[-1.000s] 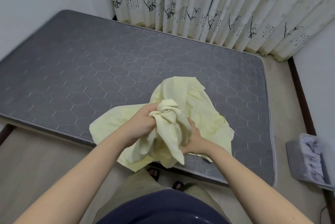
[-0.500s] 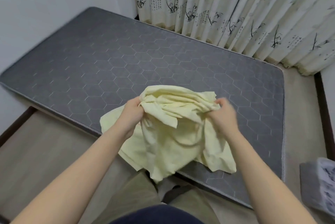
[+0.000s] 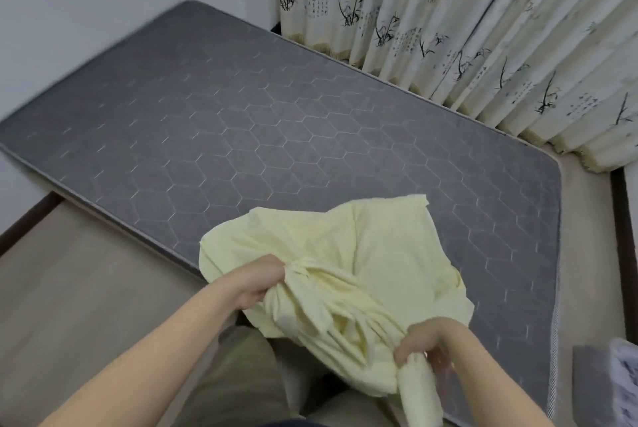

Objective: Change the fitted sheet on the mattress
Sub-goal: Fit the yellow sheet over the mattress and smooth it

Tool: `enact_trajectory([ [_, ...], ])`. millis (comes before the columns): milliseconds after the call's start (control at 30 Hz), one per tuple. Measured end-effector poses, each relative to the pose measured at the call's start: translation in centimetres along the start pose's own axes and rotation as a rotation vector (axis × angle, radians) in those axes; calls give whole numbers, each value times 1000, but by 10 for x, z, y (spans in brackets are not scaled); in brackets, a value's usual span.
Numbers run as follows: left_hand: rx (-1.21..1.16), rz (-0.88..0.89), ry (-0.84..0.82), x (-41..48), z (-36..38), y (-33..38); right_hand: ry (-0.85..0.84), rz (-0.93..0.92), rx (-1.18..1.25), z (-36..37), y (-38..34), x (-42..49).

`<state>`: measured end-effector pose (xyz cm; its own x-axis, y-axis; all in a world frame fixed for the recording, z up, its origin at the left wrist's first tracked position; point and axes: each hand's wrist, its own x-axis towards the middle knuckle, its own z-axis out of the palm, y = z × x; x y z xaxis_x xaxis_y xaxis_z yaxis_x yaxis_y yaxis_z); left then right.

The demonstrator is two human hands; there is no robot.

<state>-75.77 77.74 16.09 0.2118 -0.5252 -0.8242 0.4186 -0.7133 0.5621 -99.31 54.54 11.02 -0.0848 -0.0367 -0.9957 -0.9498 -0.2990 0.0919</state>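
Single head-worn view, looking forward and down, close over the near mattress (image 3: 241,136) edge

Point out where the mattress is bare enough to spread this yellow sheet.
The mattress is bare from the white wall to the curtain, and along its right edge. The near corner is crowded: the bunched yellow sheet lies there, gripped by the left hand and right hand.

Both hands clenched; left hand (image 3: 257,280) raised, right hand (image 3: 426,343) lower, nearer.
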Motion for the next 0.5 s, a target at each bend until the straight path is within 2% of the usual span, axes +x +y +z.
enact_trajectory([
  [33,-64,11,57,3,-22,9,13,-17,86,-11,-23,-9],
  [100,-287,60,218,8,-75,37,243,-167,190,-40,-90,-40],
  [167,-532,219,326,2,-147,84,635,-389,105,-72,-184,-87],
  [233,-693,488,394,-19,-234,140,1014,-677,101,-88,-285,-134],
  [267,-740,632,460,-35,-280,167,1043,-897,210,-87,-332,-157],
  [300,-774,768,535,-52,-324,191,925,-1132,345,-82,-374,-182],
  [333,-788,869,613,-69,-363,208,714,-1344,478,-74,-409,-201],
  [367,-775,923,685,-83,-397,218,564,-1472,524,-67,-434,-213],
  [433,-564,848,864,-90,-441,221,519,-1539,422,-55,-463,-216],
  [500,-167,571,1163,-71,-450,206,568,-1438,366,-49,-467,-187],
])
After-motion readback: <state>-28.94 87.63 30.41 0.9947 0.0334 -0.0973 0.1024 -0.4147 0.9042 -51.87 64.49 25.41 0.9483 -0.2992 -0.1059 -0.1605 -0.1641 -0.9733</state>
